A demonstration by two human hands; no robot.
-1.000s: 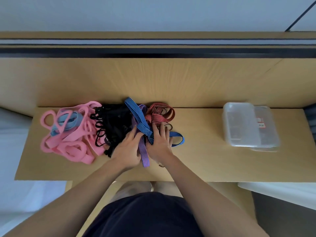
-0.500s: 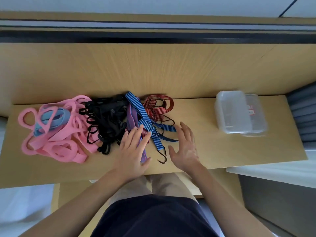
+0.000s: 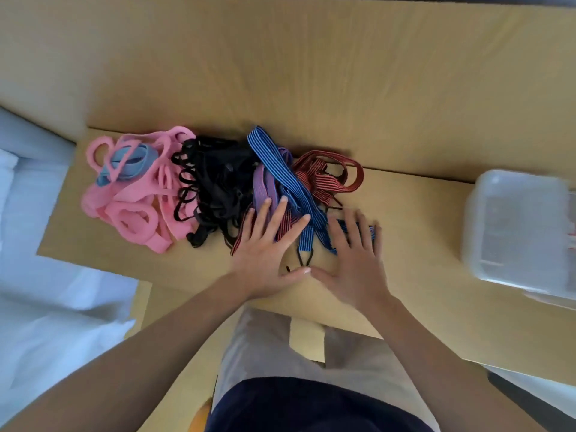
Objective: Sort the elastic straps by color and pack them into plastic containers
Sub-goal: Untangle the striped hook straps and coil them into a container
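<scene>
wooden table (image 3: 420, 219), viewed from above; frame is somewhat motion-blurred. reference item: black straps (image 3: 215, 179), a tangled bundle lying on the table toward its far edge.

immediately left of the black straps, touching them: pink straps (image 3: 131, 207), a heap of wide loops. a light blue strap (image 3: 127, 165) lies on top of the pink heap at its far side, so further left of the black straps.

immediately right of the black straps: a purple strap (image 3: 261, 188), with a blue striped strap (image 3: 280, 169) crossing over it on a diagonal. right of those, still further from the black straps: red striped straps (image 3: 324, 176), looped, partly under the blue one. a dark wire hook (image 3: 304, 260) at the end of the blue striped strap lies on the table, right of and nearer to the person than the black straps.

far right of the black straps, well apart from all straps: clear plastic containers (image 3: 517, 226), stacked, lid on; how many there are cannot be told.

left hand (image 3: 265, 257): palm down, fingers straight and spread, holding nothing; fingertips rest on the purple, red and blue straps just right of the black straps.

right hand (image 3: 352, 263): palm down, fingers straight and spread, holding nothing; fingers lie over the near end of a blue striped strap, right of the left hand. the two thumbs nearly meet beside the hook.
</scene>
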